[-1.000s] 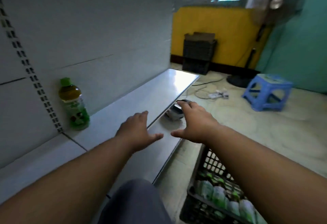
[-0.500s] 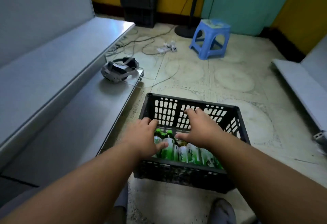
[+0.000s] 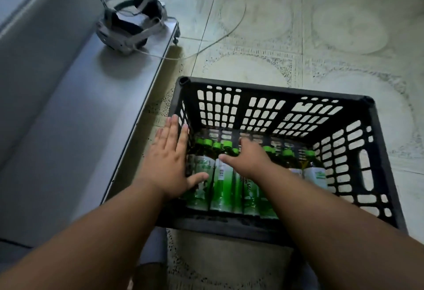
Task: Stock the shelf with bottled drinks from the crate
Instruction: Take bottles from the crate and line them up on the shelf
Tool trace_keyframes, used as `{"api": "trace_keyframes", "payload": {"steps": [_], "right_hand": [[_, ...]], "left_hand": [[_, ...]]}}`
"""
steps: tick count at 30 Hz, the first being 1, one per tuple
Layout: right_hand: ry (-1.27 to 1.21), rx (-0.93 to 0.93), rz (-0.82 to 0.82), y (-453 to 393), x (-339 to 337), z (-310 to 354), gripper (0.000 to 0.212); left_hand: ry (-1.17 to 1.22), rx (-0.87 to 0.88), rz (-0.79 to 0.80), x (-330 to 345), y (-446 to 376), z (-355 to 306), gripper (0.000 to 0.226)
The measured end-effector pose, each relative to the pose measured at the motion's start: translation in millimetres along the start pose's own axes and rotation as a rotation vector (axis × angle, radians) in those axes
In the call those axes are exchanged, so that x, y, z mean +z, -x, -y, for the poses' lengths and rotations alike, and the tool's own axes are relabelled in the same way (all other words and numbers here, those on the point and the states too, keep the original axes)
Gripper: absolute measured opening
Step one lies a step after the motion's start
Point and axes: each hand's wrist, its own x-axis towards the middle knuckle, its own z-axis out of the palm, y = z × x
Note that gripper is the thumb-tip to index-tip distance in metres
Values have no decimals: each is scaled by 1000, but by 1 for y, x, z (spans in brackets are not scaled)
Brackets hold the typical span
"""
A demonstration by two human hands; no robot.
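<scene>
The crate [image 3: 270, 115] looks like black plastic, matt, its walls moulded into a lattice of slots. Inside it the bottles [image 3: 223, 182] appear to be clear glossy plastic, wrapped in shiny green-and-white film labels and topped with smooth green plastic caps [image 3: 227, 144]. Left of the crate, the shelf [image 3: 75, 133] looks like grey painted sheet metal, smooth with a dull satin sheen. At the shelf's far end the headset [image 3: 130, 29] has a smooth white plastic shell with dark padding that looks soft. Under the crate, the floor [image 3: 321, 44] is pale tile, worn and speckled, faintly glossy. Beyond the crate, thin white cables [image 3: 206, 46] look rubbery and smooth.
</scene>
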Motion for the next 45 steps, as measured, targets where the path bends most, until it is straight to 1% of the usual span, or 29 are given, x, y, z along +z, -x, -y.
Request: {"api": "trace_keyframes", "payload": {"steps": [2, 5, 10, 12, 14, 16, 19, 20, 22, 24, 25, 27, 28, 30, 33, 36, 39, 41, 45], "right_hand": [[-18, 78, 60, -19, 9, 1, 86], [-24, 177, 174, -44, 31, 8, 93], [-196, 331, 132, -50, 44, 14, 96], [-275, 334, 124, -49, 41, 9, 100], [-375, 295, 102, -44, 38, 9, 99], [-442, 244, 75, -37, 37, 13, 93], [-469, 138, 14, -25, 38, 20, 86], [-480, 95, -14, -20, 36, 22, 80], [-515, 11, -73, -9, 25, 26, 60], [-551, -78, -123, 12, 4, 35, 50], [-565, -127, -149, 25, -7, 42, 49], [-573, -226, -197, 53, -31, 58, 49], [-566, -282, -211, 70, -43, 70, 49], [-536, -389, -214, 106, -63, 101, 50], [-451, -578, -221, 167, -82, 163, 54], [-407, -767, -132, 240, -79, 223, 53], [-350, -910, -29, 308, -66, 275, 53], [-304, -996, 17, 349, -51, 308, 52], [-247, -1093, 54, 394, -30, 341, 53]], "left_hand": [[35, -9, -36, 0, 2, 0, 122], [42, -12, -69, 3, 0, 1, 121], [32, -5, -91, 7, -2, 4, 121], [19, 8, -110, 7, -3, 4, 123], [10, 8, -94, 7, -3, 5, 125], [2, 8, -80, 5, -4, 4, 126], [3, 0, -40, 2, -6, 5, 127], [2, -5, -19, 1, -6, 5, 126], [3, -8, 25, -2, -7, 4, 127], [33, 4, 71, -12, -2, 2, 131], [95, 11, 90, -21, 3, 3, 132], [325, 1, 115, -43, 15, 8, 133], [443, -6, 96, -56, 26, 12, 132], [600, -35, 10, -79, 59, 24, 124], [844, -140, -124, -106, 121, 46, 109], [1052, -214, -264, -129, 199, 73, 106], [1105, -289, -383, -145, 275, 99, 103], [1047, -355, -471, -155, 323, 120, 104], [989, -437, -549, -165, 377, 148, 105]]}}
